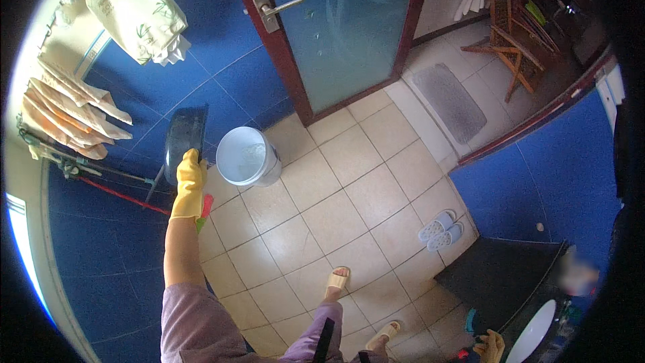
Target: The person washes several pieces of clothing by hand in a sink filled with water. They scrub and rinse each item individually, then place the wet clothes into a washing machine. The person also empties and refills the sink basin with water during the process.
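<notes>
My left hand (189, 181), in a yellow rubber glove, reaches out and grips the lower rim of a dark plastic basin (182, 136). The basin is turned on its side against the blue tiled wall. Just right of it, a white plastic bucket (242, 156) stands on the floor, with what looks like clear water inside. A red and green object (205, 209) shows partly behind my forearm. My right hand (489, 347), also in a yellow glove, is low at the right beside a white oval basin (531, 333). Its fingers are bent, and the picture does not settle what they hold.
A glass door (347, 25) with a dark red frame stands at the top. Light blue slippers (441, 230) lie on the tiled floor (327, 217). Cloths (75, 111) and a printed bag (136, 15) hang at left, above a red pole (123, 195). A grey mat (449, 102) lies past the threshold.
</notes>
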